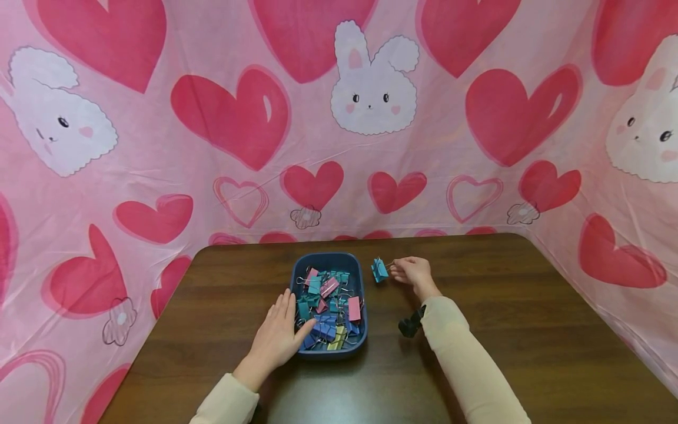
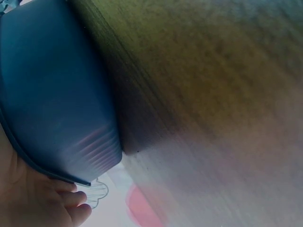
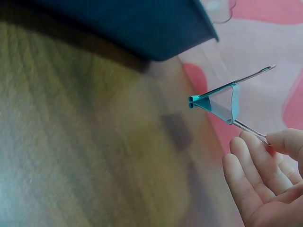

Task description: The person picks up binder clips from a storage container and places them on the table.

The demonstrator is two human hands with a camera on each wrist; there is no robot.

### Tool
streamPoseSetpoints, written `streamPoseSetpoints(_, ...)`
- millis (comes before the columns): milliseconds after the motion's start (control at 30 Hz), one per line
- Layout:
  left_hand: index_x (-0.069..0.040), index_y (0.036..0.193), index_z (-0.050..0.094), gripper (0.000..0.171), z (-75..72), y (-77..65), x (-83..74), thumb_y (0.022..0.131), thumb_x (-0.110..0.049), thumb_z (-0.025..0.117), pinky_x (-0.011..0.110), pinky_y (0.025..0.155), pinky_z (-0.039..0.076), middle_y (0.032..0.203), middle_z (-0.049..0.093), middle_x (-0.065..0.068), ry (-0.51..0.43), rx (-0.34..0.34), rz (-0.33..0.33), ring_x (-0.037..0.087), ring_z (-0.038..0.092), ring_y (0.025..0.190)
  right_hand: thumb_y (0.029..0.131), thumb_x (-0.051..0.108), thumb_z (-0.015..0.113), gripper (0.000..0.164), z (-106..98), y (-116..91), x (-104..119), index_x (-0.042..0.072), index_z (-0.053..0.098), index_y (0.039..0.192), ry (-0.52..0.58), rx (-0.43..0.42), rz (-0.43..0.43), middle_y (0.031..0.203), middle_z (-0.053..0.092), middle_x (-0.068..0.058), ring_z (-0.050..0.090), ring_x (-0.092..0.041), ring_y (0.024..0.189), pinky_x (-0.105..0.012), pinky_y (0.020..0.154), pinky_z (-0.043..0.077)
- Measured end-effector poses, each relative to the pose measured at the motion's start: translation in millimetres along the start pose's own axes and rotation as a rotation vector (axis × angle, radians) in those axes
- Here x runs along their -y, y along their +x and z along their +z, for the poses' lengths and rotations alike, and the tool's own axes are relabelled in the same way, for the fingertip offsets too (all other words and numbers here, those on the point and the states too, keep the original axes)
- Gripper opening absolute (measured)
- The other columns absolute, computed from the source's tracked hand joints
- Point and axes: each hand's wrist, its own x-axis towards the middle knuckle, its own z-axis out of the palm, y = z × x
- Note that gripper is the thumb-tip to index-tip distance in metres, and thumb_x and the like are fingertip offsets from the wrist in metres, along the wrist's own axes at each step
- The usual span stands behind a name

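My right hand (image 1: 413, 272) pinches one wire handle of a teal binder clip (image 1: 379, 270) between thumb and fingers, to the right of the bin. In the right wrist view the binder clip (image 3: 223, 105) hangs above the table, its other wire handle lying back along its side. A dark blue plastic bin (image 1: 364, 318) holds a heap of binder clips (image 1: 324, 327) in teal, pink, blue and yellow. Against the bin's left rim rests my left hand (image 1: 278, 330), fingers straight and thumb over the near-left edge. The left wrist view shows the bin's outer wall (image 2: 57, 85) beside that hand.
A dark brown wooden table (image 1: 238, 277) with rounded far corners carries the bin. Behind it and at both sides hangs a pink cloth (image 1: 360, 153) with hearts and rabbits. A black strap piece (image 1: 410, 325) sticks out at the right wrist.
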Motion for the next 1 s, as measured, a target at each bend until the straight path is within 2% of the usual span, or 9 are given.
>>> streamPoseSetpoints(200, 0.005, 0.142, 0.026, 0.085, 0.0, 0.2, 0.1, 0.087, -0.057, 0.045, 0.047, 0.107, 0.017, 0.148, 0.020, 0.020, -0.005, 0.010, -0.006, 0.036, 0.017, 0.135, 0.091, 0.008, 0.057, 0.029, -5, 3, -8, -0.013, 0.055, 0.111, 0.003, -0.030, 0.049, 0.077, 0.067, -0.009, 0.066, -0.014, 0.064, -0.032, 0.069, 0.052)
streamPoseSetpoints(533, 0.006, 0.142, 0.026, 0.083, 0.1, 0.7, -0.8, 0.088, -0.055, 0.047, 0.047, 0.107, 0.017, 0.148, 0.020, 0.020, -0.004, 0.010, -0.004, 0.037, 0.017, 0.135, 0.092, 0.008, 0.055, 0.032, -9, 5, -16, -0.016, 0.053, 0.113, 0.000, -0.013, 0.061, 0.073, 0.067, -0.009, 0.065, -0.012, 0.061, -0.028, 0.062, 0.054)
streamPoseSetpoints(833, 0.006, 0.142, 0.025, 0.083, -0.1, 1.2, -1.7, 0.088, -0.054, 0.047, 0.048, 0.107, 0.017, 0.148, 0.020, 0.021, -0.007, 0.013, -0.010, 0.037, 0.017, 0.135, 0.090, 0.011, 0.058, 0.028, -14, 4, -18, -0.014, 0.057, 0.103, -0.133, -0.052, 0.082, 0.068, 0.065, -0.010, 0.062, -0.012, 0.053, -0.028, 0.055, 0.054)
streamPoseSetpoints(1000, 0.005, 0.142, 0.025, 0.084, 0.0, 0.4, -1.2, 0.088, -0.055, 0.047, 0.048, 0.107, 0.017, 0.148, 0.020, 0.020, -0.009, 0.016, -0.012, 0.037, 0.017, 0.135, 0.090, 0.012, 0.058, 0.025, -17, 5, -20, -0.013, 0.059, 0.097, -0.206, -0.033, 0.086, 0.063, 0.063, -0.008, 0.059, -0.010, 0.050, -0.027, 0.051, 0.053)
